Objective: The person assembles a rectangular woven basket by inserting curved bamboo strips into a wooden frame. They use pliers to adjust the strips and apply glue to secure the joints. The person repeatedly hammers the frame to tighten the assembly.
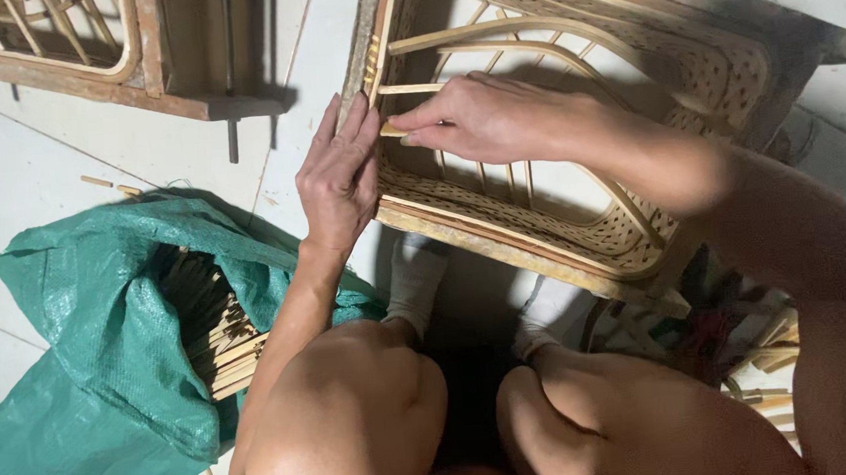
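Note:
A woven cane basket frame [628,235] lies on its side on the white tiled floor in front of my knees. My left hand [339,179] presses flat against the frame's left edge, fingers pointing up along the rim. My right hand [489,116] reaches across the opening and pinches a short pale bamboo strip [393,130] at that same edge. Curved cane ribs [519,41] cross the inside of the frame above my right hand.
A green woven sack [88,356] at my left holds a bundle of bamboo sticks [218,333]. Another wooden-and-cane frame [89,52] stands at the upper left. Loose strips lie at the right [767,344]. My feet in white socks [416,277] rest under the basket.

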